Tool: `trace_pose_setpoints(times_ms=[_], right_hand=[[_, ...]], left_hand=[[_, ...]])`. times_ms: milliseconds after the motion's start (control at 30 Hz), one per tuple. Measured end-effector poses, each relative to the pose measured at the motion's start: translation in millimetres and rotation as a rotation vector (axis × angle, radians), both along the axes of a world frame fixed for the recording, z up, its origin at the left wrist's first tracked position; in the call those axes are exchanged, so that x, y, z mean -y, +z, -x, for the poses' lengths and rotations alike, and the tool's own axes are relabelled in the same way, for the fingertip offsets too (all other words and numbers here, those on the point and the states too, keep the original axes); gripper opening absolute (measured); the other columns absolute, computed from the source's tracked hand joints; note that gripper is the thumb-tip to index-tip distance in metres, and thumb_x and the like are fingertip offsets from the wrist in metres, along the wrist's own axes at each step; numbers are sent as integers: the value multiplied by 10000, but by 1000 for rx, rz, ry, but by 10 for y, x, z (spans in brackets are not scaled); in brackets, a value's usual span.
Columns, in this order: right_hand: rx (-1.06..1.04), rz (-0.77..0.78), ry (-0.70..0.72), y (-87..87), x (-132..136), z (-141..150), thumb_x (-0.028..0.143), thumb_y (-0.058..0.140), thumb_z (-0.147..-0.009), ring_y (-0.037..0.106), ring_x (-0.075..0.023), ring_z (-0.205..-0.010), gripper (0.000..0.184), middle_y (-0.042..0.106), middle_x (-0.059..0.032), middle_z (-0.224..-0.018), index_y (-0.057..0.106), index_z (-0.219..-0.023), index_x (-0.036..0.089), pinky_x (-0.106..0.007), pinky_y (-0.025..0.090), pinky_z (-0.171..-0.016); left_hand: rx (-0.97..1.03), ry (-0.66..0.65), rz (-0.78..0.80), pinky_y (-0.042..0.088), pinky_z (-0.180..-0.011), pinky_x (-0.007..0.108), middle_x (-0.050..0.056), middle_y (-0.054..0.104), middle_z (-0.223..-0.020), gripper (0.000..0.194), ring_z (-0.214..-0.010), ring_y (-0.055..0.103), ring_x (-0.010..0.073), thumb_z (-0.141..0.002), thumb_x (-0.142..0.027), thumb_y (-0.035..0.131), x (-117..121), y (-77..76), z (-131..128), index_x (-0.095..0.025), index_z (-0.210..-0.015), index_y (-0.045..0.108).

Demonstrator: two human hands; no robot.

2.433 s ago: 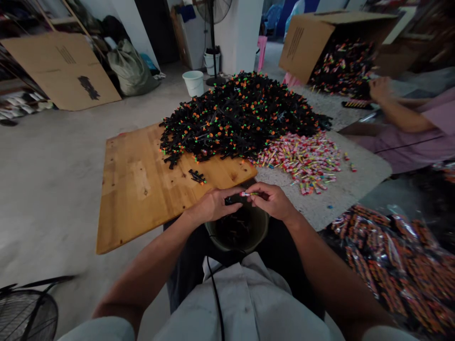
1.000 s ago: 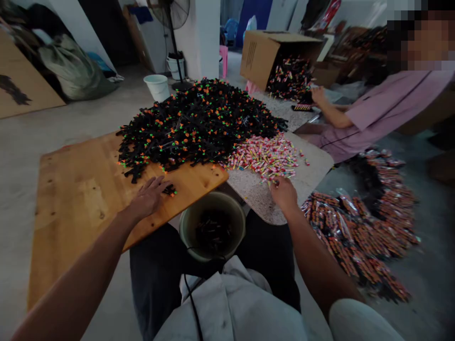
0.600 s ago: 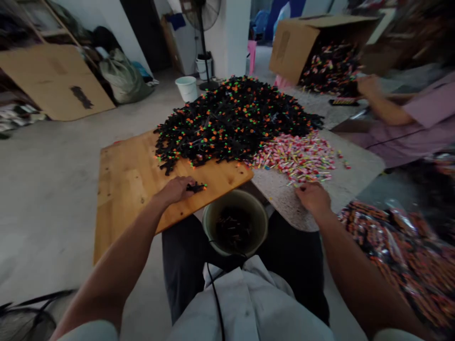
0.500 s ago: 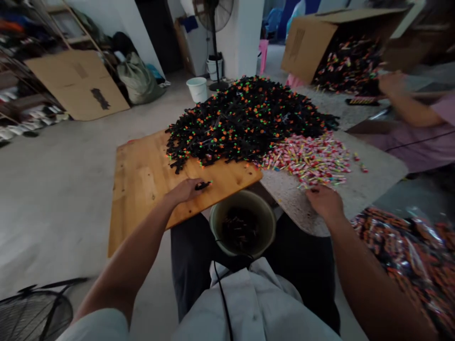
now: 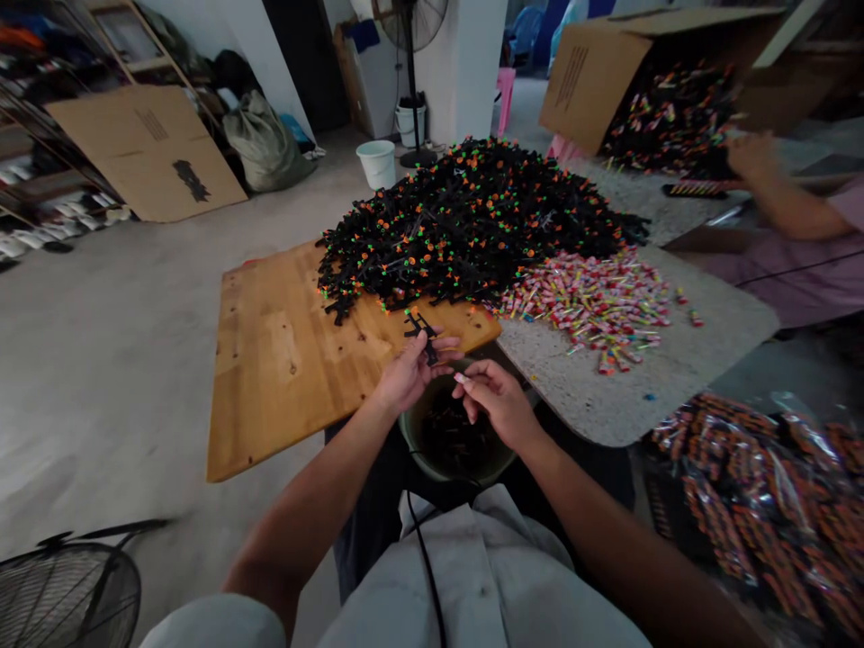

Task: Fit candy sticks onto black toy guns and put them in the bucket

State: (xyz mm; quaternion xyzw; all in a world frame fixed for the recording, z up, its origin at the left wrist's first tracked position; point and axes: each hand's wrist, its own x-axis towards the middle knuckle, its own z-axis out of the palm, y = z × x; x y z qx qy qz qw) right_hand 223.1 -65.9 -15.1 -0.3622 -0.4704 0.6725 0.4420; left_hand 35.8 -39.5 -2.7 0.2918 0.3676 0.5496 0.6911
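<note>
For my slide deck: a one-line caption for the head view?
Left hand holds a black plastic piece beside the right hand, above a bucket.

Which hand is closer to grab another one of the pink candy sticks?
Probably the right hand. It sits on the same side as the pink candy pile on the stone table, and looks nearly free. The left hand already pinches a black plastic piece over the bucket.

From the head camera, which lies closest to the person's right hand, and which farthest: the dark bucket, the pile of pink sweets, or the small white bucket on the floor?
From the right hand:
1. Dark bucket, directly beneath the hand, at the lap.
2. Pile of pink sweets, to the right on the speckled table.
3. Small white bucket, far back on the floor by the fan stand.
</note>
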Motion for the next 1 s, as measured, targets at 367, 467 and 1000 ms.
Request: trace_pose_setpoints(times_ms=[367,467,1000], right_hand=[[38,-90,-91,56,12,140,514,801,-882,551,-121,-531,334,678,28,-720,624,-957,242,-275,463,-510],[30,-85,-96,52,23,131,518,805,-874,555,-128,-533,337,677,29,-705,626,-962,245,-282,473,-519],[-70,-66,-184,-4,57,119,502,837,-845,686,-172,-678,346,769,-18,-880,634,-979,256,-329,575,-639]], left_hand=[[16,168,0,414,-436,160,109,770,-1194,531,-821,745,184,-999,-616,611,98,22,-439,-259,-1392,585],[-3,195,1,398,-424,159,100,774,-1186,516,-751,720,155,-1007,-615,604,114,22,-472,-263,-1384,591],[-40,232,-75,383,-345,188,-18,688,-778,554,-410,465,75,-976,-655,625,209,57,-610,-230,-1329,594]])
